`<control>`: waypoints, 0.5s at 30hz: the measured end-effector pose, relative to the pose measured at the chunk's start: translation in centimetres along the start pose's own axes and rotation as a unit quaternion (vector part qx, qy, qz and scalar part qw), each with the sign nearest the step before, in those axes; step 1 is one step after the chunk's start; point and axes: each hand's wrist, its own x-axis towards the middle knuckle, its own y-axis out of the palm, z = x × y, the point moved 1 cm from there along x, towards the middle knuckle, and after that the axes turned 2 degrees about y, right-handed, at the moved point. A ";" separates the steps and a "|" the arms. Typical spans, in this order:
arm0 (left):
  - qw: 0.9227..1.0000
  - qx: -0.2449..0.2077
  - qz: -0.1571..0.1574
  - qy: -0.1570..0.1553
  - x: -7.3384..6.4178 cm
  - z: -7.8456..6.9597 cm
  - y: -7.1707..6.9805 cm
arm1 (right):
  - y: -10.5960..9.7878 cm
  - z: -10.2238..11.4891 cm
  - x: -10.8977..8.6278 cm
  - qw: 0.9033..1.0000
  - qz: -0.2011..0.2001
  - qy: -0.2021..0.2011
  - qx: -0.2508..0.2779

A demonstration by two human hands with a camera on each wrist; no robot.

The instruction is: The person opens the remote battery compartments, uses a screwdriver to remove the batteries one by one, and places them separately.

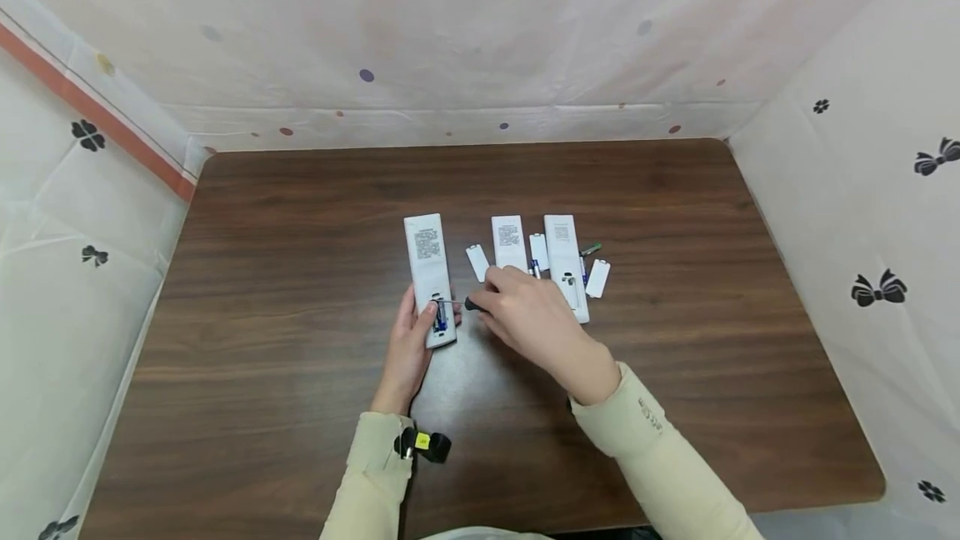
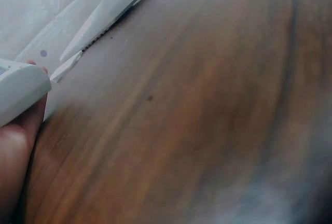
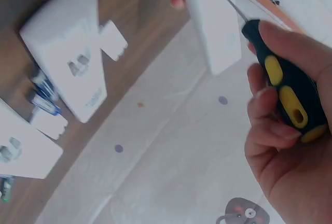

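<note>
My left hand (image 1: pixel 402 352) grips a white remote control (image 1: pixel 427 252) whose back faces up, with the thumb along its left edge. Blue batteries (image 1: pixel 441 321) show in its uncovered compartment. My right hand (image 1: pixel 534 319) holds a screwdriver (image 3: pixel 274 70) by its dark green and yellow handle. The thin metal shaft points left, and its tip reaches the upper end of the battery compartment. In the left wrist view only the end of the remote and part of the left hand show, at the left edge.
Two more white remotes, one in the middle (image 1: pixel 510 236) and one to its right (image 1: pixel 560 244), lie back up on the brown table (image 1: pixel 285 340). Around them lie battery covers (image 1: pixel 477 262), blue batteries (image 1: pixel 536 269) and a green battery (image 1: pixel 591 249). Patterned curtains surround the table.
</note>
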 end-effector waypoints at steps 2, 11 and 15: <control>1.000 -0.010 0.002 -0.005 0.1 0.1 0.1 | -0.1 -0.4 0.3 1.000 0.012 0.000 0.007; 0.998 -0.047 0.033 -0.017 0.3 0.2 -0.5 | 1.0 -2.4 -0.4 0.993 0.032 0.032 0.106; 0.997 -0.048 0.049 -0.028 0.2 0.0 -0.8 | 1.8 -3.7 -0.7 0.984 0.055 0.039 0.166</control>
